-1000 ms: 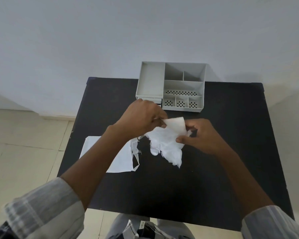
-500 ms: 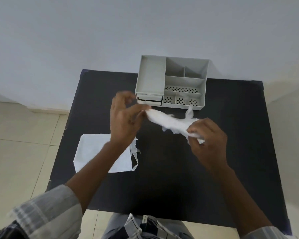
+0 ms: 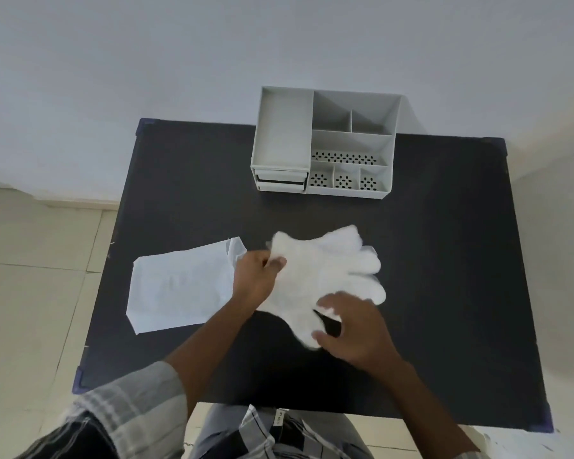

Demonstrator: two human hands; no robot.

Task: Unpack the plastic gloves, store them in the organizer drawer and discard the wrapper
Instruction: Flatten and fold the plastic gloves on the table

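The translucent white plastic gloves point(image 3: 325, 270) lie spread flat on the black table point(image 3: 186, 180), fingers pointing right. My left hand point(image 3: 256, 279) pinches their cuff edge at the left. My right hand point(image 3: 348, 329) rests over their lower right part, thumb and fingers on the plastic. The torn white wrapper point(image 3: 179, 286) lies flat to the left of my left hand. The grey organizer point(image 3: 285, 137) stands at the table's far edge, with its small drawers point(image 3: 280, 182) at the lower left, slightly ajar.
The table's left edge runs close past the wrapper, with tiled floor point(image 3: 30, 293) beyond. A pale wall point(image 3: 179, 54) rises right behind the organizer. My sleeves and lap fill the bottom of the view.
The gloves were bunched and stretched in the air between both hands; now they are spread open and laid flat on the table, lower and nearer to me.
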